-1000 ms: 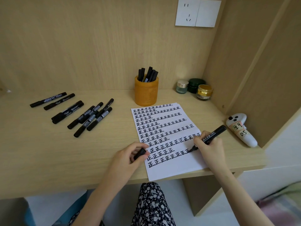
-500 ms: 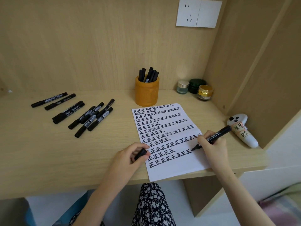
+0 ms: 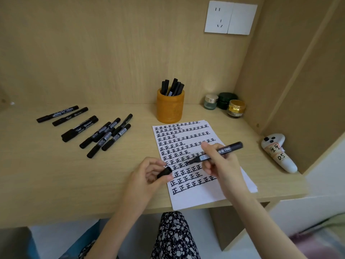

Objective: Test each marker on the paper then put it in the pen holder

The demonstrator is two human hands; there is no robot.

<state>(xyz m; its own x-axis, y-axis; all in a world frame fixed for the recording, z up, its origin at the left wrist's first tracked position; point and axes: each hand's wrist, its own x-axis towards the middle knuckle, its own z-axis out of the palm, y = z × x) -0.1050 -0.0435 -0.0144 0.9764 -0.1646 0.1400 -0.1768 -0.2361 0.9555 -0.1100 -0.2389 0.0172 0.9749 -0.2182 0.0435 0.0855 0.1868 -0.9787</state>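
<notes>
Pinching the marker [image 3: 218, 151] mid-barrel, the right hand [image 3: 222, 166] holds it above the paper [image 3: 197, 200], which bears rows of "正". The left hand [image 3: 146, 177] pinches the cap [image 3: 164, 172]; barrel print is unreadable.

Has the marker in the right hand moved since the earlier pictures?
Yes. The marker has swung left: its tip, earlier writing near the paper's right edge, now points over the paper's middle toward the cap.

Lifted the marker [image 3: 216, 152] off the paper [image 3: 196, 199] with the right hand [image 3: 222, 165] and swung it left, tip now aimed at the cap [image 3: 164, 172]. Tilted the cap in the left hand [image 3: 147, 176], open end now toward the tip, near but apart.
</notes>
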